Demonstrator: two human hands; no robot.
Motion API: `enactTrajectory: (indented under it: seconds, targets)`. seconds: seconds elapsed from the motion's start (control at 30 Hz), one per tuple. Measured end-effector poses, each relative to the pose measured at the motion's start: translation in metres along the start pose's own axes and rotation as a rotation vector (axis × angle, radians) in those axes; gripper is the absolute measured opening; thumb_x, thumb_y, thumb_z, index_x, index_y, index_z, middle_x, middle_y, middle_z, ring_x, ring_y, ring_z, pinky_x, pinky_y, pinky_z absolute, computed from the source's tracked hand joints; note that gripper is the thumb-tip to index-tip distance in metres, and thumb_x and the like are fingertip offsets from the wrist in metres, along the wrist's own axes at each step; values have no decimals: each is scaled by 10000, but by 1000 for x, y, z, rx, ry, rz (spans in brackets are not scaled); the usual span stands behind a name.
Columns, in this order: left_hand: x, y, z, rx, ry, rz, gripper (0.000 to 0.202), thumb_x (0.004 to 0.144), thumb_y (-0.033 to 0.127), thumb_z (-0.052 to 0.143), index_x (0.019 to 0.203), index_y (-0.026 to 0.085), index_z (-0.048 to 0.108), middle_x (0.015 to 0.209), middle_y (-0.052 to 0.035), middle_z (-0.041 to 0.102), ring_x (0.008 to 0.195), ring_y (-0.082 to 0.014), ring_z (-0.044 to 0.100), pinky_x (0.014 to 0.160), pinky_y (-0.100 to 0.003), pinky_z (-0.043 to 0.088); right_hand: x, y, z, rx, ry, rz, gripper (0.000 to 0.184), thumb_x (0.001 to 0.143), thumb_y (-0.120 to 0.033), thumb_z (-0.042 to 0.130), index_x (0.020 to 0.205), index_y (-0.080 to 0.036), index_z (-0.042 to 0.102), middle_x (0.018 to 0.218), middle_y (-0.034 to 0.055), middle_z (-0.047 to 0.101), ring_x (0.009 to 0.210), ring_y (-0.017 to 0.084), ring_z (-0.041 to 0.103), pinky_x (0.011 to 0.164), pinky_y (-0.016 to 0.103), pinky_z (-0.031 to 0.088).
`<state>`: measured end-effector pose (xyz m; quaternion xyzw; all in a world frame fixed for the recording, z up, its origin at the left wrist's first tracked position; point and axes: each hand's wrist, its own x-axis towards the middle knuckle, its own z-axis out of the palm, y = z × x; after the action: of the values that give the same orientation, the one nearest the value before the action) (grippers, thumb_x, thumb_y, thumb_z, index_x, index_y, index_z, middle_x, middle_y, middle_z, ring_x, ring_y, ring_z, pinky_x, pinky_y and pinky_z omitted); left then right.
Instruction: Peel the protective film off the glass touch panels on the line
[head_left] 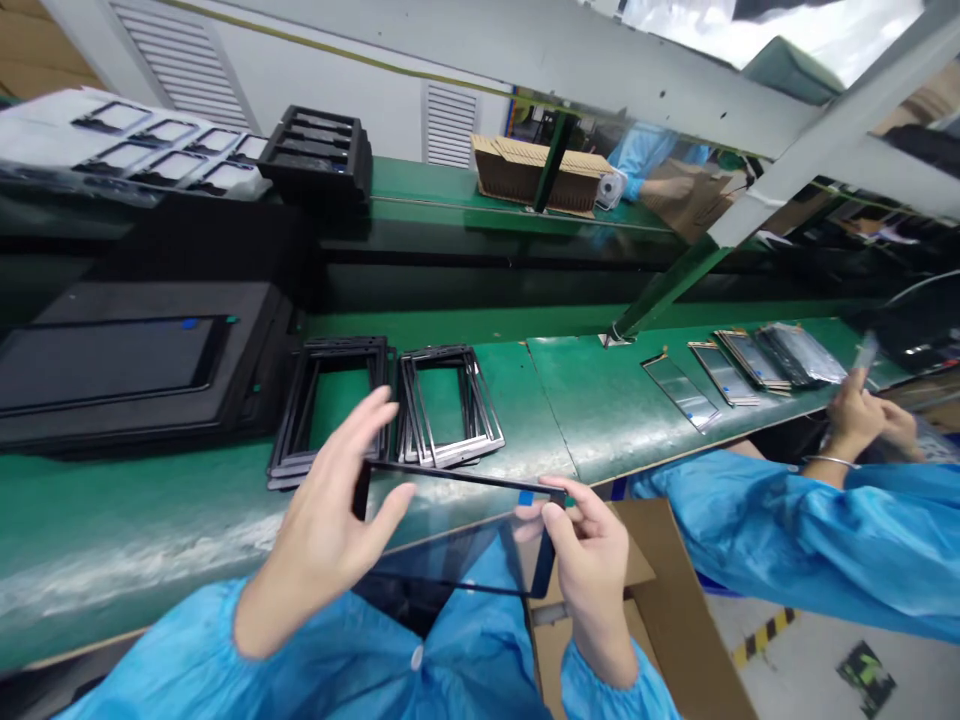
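I hold a thin glass panel point(457, 540) with a black border over the near edge of the green bench point(150, 530). My left hand point(330, 520) grips its left edge, thumb on the border and the other fingers stretched out. At the right top corner, my right hand point(589, 545) pinches the panel beside a small blue tab point(527, 497). Just beyond the panel lie two stacks of black frames point(450, 405) on the bench.
A black tray point(127, 360) with a dark panel sits at the left. Black trays point(319, 150) and a cardboard box point(525, 170) stand on the far shelf. A co-worker in blue sleeves point(810, 530) works at the right beside several glass panels point(742, 365). An open carton point(660, 620) is below.
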<state>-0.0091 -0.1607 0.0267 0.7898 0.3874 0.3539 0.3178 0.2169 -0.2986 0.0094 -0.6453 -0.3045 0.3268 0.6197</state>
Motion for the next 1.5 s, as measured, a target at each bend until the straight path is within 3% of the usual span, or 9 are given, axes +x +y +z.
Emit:
enactTrajectory:
  seconds: [0.1, 0.37, 0.57, 0.7, 0.87, 1.13, 1.3, 1.4, 1.5]
  targets:
    - [15, 6, -3, 149, -196, 298, 338, 976, 274, 703, 1305, 314, 767, 1302, -35, 797, 1330, -314, 666, 1330, -608, 173, -6, -2, 3, -36, -1, -25, 304, 942, -471, 772, 1077, -200, 786, 720, 74, 835, 601, 276, 821, 628, 349, 689]
    - [19, 15, 2, 112, -334, 316, 256, 1039, 263, 611, 1171, 254, 830, 1108, -45, 852, 1002, -272, 793, 1024, -423, 568, -3, -6, 7, -14, -27, 31, 324, 935, -494, 781, 1067, -197, 783, 724, 74, 836, 553, 261, 802, 588, 336, 676]
    - [15, 23, 17, -206, -567, -23, 365, 1077, 326, 527, 1356, 282, 757, 1013, -46, 854, 804, -237, 810, 775, -326, 619, 7, -5, 15, 122, -327, 128, 513, 920, -586, 769, 1275, -217, 789, 854, 73, 859, 786, 289, 840, 779, 409, 688]
    - [5, 14, 23, -626, -461, -478, 466, 1048, 476, 596, 1400, 190, 705, 1129, -147, 840, 835, -260, 830, 662, -302, 643, 18, 6, 8, 193, -202, 177, 501, 965, -645, 674, 1141, -206, 840, 984, 117, 863, 782, 301, 834, 768, 424, 676]
    - [-8, 9, 31, -814, -340, -671, 614, 916, 593, 762, 1309, 125, 705, 1122, -225, 829, 868, -333, 838, 673, -378, 682, 26, 12, 10, 173, -151, 161, 459, 936, -661, 692, 863, -228, 824, 736, 75, 832, 563, 274, 774, 622, 379, 634]
    - [-6, 12, 26, -785, -409, -643, 554, 975, 564, 698, 1326, 136, 715, 1197, -220, 811, 897, -329, 834, 687, -370, 689, 22, 2, 6, 119, -171, 90, 489, 986, -660, 619, 891, -217, 803, 721, 70, 826, 532, 249, 760, 554, 344, 622]
    - [7, 14, 12, -502, -525, -321, 593, 936, 414, 770, 1504, 293, 647, 1306, -109, 791, 1217, -341, 744, 1012, -414, 616, 20, -11, 17, 10, -305, 62, 369, 992, -539, 651, 858, -242, 825, 713, 38, 828, 582, 239, 783, 595, 338, 637]
    - [11, 16, 11, -388, -674, -215, 638, 880, 353, 808, 1498, 366, 648, 1120, -39, 844, 985, -309, 808, 853, -355, 652, 20, -13, 25, -60, -367, 22, 201, 921, -407, 747, 835, -254, 845, 709, 2, 821, 583, 208, 767, 592, 299, 621]
    - [7, 16, 12, -490, -680, -369, 534, 984, 380, 683, 1508, 321, 596, 1115, -75, 841, 824, -258, 816, 644, -280, 631, 26, -7, 13, -76, -119, -95, 213, 972, -393, 686, 971, -265, 856, 985, 40, 856, 876, 236, 811, 803, 341, 652]
